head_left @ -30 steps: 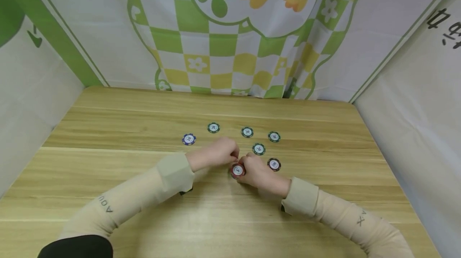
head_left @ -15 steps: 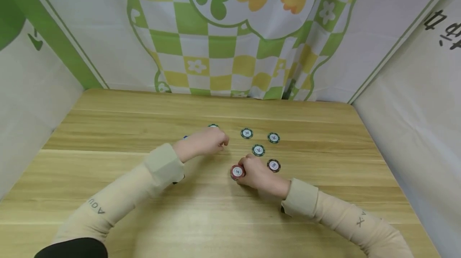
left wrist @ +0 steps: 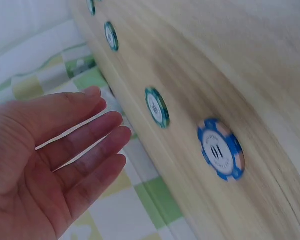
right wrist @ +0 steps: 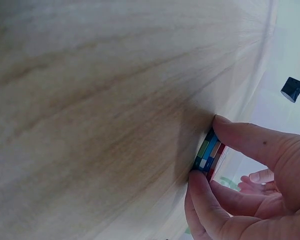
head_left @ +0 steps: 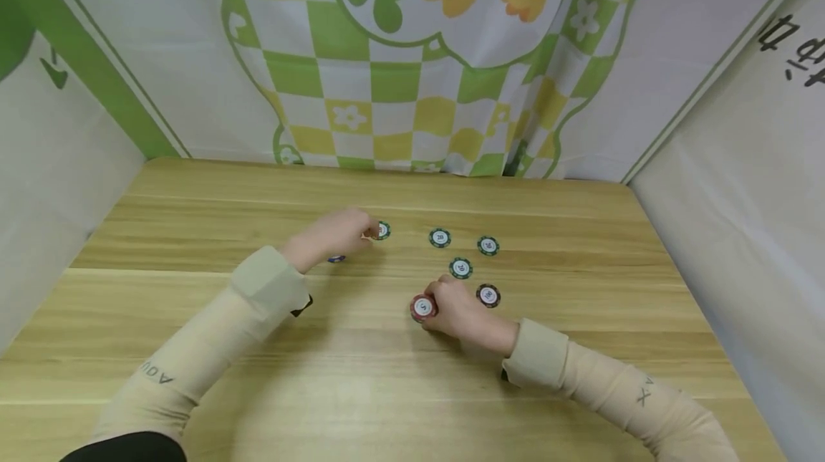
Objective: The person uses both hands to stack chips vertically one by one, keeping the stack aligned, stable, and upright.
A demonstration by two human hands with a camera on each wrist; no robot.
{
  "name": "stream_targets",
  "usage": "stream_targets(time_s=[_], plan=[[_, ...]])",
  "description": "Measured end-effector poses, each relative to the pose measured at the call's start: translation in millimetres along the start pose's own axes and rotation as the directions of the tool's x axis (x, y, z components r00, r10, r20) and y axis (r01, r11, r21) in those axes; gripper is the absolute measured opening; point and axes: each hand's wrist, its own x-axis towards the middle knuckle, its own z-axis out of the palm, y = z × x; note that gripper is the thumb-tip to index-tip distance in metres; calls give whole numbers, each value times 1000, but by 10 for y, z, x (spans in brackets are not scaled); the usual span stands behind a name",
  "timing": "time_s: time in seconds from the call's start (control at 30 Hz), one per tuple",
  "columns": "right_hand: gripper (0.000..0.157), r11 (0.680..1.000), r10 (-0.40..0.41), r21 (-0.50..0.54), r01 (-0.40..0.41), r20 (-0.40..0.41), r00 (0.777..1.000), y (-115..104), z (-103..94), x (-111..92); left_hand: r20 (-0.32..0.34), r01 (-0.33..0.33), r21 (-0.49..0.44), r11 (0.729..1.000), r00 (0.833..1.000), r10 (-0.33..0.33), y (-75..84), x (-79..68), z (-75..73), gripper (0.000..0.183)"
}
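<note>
My right hand (head_left: 460,313) grips a small stack of poker chips (right wrist: 209,154) at the table surface, thumb on one side and fingers on the other. A red chip (head_left: 422,308) marked 5 tops it, with blue and green edges below in the right wrist view. My left hand (head_left: 330,233) hovers over the far left of the table with loosely bent fingers and an empty palm. Beside its fingertips lies a green chip (head_left: 384,231). A blue chip (left wrist: 221,151) marked 10 lies nearby, mostly covered by that hand in the head view.
More green chips lie flat farther right: one marked 20 (head_left: 440,238), a second green chip (head_left: 488,246) and a third green chip (head_left: 460,268). A black chip (head_left: 488,296) marked 100 sits just beyond my right hand. Patterned curtain cloth (head_left: 399,82) borders the table's back edge.
My left hand has left the stack, moving left and toward the back, over the blue chip and up to the green one. The right hand keeps its grip in place.
</note>
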Motion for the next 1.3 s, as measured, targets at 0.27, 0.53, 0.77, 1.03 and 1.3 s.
stream_targets(time_s=[0.27, 0.53, 0.77, 1.03, 1.3], plan=[[39, 1000, 14, 3, -14, 4, 1000, -7, -11, -2, 20, 101, -8, 995, 995, -101, -177, -83, 20, 25], [39, 1000, -13, 5, 13, 4, 1000, -6, -5, 6, 25, 170, -30, 985, 985, -169, -337, -153, 35, 29], [39, 999, -34, 9, 34, 1, 999, -5, -14, -2, 52, 213, -35, 976, 976, -211, -365, -165, 56, 21], [39, 1000, -28, -2, 28, 3, 1000, -4, -16, -8, 78, 243, -66, 968, 968, -238, -376, -187, 131, 30], [39, 1000, -16, -1, 16, 4, 1000, -4, -16, -12, 58, 234, -62, 970, 971, -231, -378, -220, 183, 13]])
